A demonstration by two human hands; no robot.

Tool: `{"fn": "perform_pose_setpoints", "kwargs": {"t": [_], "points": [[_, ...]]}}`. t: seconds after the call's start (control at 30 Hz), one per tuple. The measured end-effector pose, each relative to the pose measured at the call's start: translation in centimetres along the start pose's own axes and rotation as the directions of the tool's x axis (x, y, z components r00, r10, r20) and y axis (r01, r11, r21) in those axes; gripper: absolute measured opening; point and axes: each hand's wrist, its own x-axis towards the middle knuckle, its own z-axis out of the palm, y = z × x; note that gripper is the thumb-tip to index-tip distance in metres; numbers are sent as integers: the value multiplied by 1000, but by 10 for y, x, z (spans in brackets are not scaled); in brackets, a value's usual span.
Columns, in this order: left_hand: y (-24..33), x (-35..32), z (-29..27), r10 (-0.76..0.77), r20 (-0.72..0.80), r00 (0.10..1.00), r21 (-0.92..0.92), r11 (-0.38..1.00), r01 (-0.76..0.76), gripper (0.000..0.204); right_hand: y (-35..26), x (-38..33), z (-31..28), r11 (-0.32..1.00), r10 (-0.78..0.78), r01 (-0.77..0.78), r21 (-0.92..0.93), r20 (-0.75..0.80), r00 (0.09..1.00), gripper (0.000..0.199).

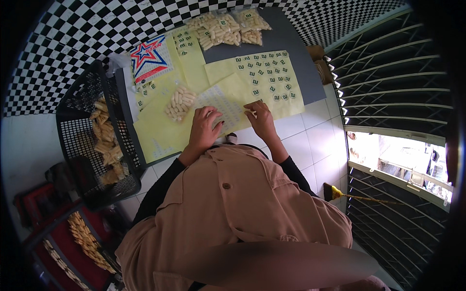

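A white sheet with rows of small pale stickers (216, 103) lies on yellow paper (170, 138) in front of me. My left hand (205, 127) hovers at its near left side, fingers loosely bent and apart, with nothing visible in them. At the sheet's near right corner, my right hand (262, 120) has thumb and forefinger pinched together; a tiny pale bit shows there, too small to name. Just left of the sheet is a clear bag of short cream-coloured sticks (180, 103). Beyond my right hand, round white stickers with dark green marks (272, 72) dot another yellow sheet.
Several filled clear bags (218, 30) sit at the table's far edge. A printed plastic bag with a star (150, 60) lies far left. On the left stands a black mesh basket (77, 131) holding packed snacks. A yellow broom (335, 193) and folding metal gate (388, 72) are right.
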Motion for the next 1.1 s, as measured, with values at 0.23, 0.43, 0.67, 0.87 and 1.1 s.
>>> {"fn": "perform_pose_setpoints", "kwargs": {"t": [0.23,0.43,0.67,0.87,1.1], "points": [[-4,20,26,-16,-55,998,94,995,21,41,7,1,-1,992,-116,115,-46,0,993,22],[-17,60,36,-130,-133,983,285,944,163,64,9,2,-6,987,-138,142,-81,45,989,25],[-21,79,31,-269,-29,963,330,906,263,52,14,3,-8,983,-171,175,-55,58,984,26],[-33,95,20,-235,148,961,234,952,197,38,15,6,-9,984,-175,176,-13,59,983,23],[-41,124,-2,-188,485,854,0,977,215,39,6,18,-2,956,-290,290,39,-8,957,18]]}}
